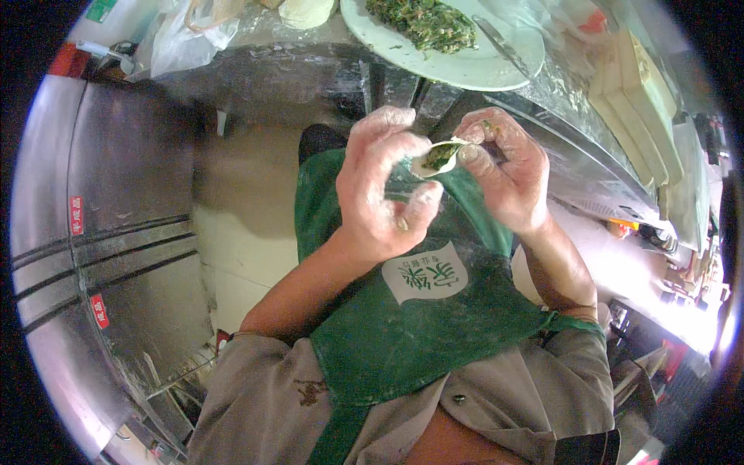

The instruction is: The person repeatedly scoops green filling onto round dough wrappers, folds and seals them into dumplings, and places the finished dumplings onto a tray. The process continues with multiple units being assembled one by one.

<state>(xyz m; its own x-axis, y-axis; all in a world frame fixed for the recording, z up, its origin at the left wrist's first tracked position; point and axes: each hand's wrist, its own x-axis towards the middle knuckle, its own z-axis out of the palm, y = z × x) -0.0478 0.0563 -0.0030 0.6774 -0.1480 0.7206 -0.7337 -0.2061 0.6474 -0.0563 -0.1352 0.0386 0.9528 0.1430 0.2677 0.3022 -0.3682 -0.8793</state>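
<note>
Floury fingers of my right hand pinch the right edge of a small round dough wrapper. The wrapper is curved up around chopped green filling. My left hand is at the wrapper's left side, its fingers curled near that edge and its thumb held apart below. Whether a left fingertip touches the dough is hard to tell. Beyond both hands, a white plate on the worktop carries a heap of chopped green filling. A flat metal utensil lies on the plate's right side.
A pale dough lump and a clear plastic bag lie on the floury worktop, left of the plate. Stacked pale trays stand at the right. A steel cabinet with red labels is at my left. I wear a green apron.
</note>
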